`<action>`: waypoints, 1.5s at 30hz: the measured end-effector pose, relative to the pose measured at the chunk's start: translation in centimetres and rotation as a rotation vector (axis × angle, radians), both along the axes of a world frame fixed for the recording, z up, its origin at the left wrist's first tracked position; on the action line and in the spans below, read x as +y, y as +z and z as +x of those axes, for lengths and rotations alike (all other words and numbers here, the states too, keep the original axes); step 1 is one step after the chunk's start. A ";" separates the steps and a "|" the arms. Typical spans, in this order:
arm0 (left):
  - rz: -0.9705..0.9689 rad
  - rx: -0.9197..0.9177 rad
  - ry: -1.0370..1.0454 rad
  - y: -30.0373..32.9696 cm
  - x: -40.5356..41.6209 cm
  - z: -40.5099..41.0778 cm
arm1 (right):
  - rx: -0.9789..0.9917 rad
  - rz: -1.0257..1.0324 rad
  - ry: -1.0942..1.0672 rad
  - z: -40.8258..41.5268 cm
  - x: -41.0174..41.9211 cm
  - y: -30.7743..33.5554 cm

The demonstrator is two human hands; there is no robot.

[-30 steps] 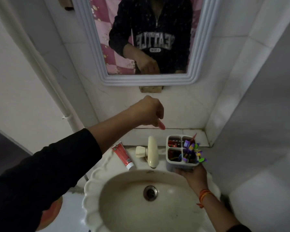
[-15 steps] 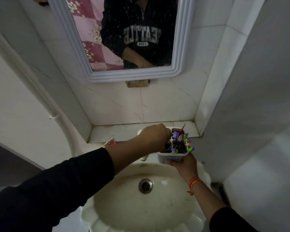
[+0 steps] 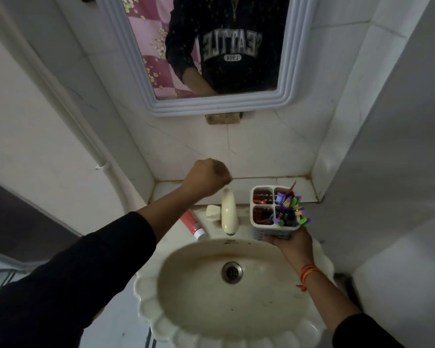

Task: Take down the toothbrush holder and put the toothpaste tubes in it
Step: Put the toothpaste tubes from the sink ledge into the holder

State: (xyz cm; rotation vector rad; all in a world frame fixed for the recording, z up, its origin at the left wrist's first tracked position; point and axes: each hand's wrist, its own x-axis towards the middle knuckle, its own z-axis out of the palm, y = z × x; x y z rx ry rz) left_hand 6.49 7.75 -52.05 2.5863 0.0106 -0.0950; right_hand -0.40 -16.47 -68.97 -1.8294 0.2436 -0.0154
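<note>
Toothbrush holder (image 3: 274, 217) (4 compartments) atop right fingers (image 3: 278, 239).

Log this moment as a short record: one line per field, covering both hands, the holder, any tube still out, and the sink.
left hand: closed fist above the tap, nothing visible in it
right hand: grips the toothbrush holder from below
toothbrush holder: white, four compartments, upright over the sink rim, already holds items
toothpaste tube: red, white cap, lying on the sink ledge left of the tap
sink: basin bare

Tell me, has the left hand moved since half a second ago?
Yes. The left hand has pulled back from the toothbrush holder and now sits left of the faucet, closed in a fist.
</note>
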 end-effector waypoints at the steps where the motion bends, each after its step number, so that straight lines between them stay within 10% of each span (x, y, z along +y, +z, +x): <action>1: 0.009 0.058 0.092 -1.1 1.2 0.3 | 0.008 0.009 -0.008 0.0 0.0 -0.1; 12: 0.160 0.444 0.407 -12.8 6.3 -0.6 | -0.082 0.120 0.027 0.4 -0.2 -1.0; 20: -0.326 0.349 0.685 -14.6 7.7 -1.3 | -0.015 0.059 0.042 0.0 -0.5 0.2; 34: -0.603 -0.192 0.168 1.7 3.1 -2.4 | -0.020 0.034 0.002 0.2 -0.4 -0.5; 45: -0.078 -0.213 -0.356 4.6 -5.4 -2.1 | -0.001 0.026 -0.016 0.3 -0.4 -0.7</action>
